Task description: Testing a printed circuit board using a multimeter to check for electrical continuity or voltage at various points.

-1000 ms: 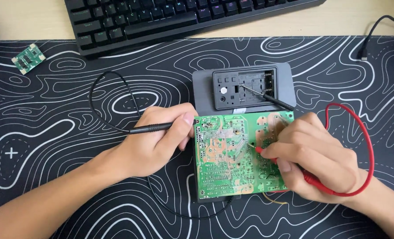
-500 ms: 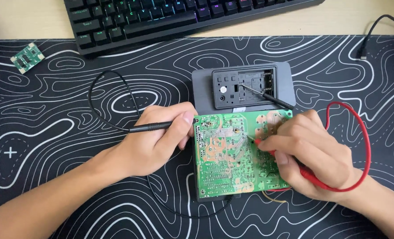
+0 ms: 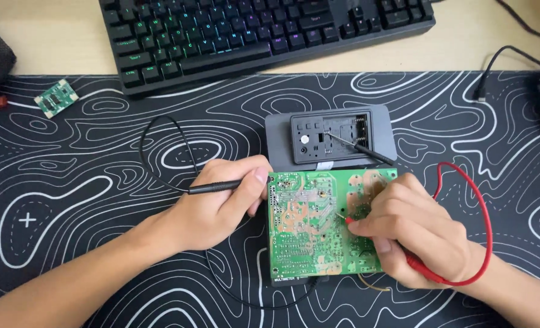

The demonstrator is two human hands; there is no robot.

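Observation:
A green circuit board [image 3: 303,225] lies solder side up on a black desk mat with white wavy lines [image 3: 69,212]. My left hand [image 3: 212,209] rests against the board's left edge and grips a black test probe [image 3: 215,187], whose black lead [image 3: 160,124] loops away to the left. My right hand [image 3: 415,234] lies on the board's right half and holds a red test probe [image 3: 427,270]; its metal tip touches the board near the middle. The red lead [image 3: 485,218] arcs around my right wrist.
A grey device with an open back [image 3: 279,140] sits just behind the board, a thin black-handled tool [image 3: 367,152] lying across it. A backlit keyboard [image 3: 251,30] is at the far edge. A small green board [image 3: 55,97] lies far left; dark objects sit at both side edges.
My right hand has shifted the red probe tip a little across the board. My left hand keeps the black probe in the same place.

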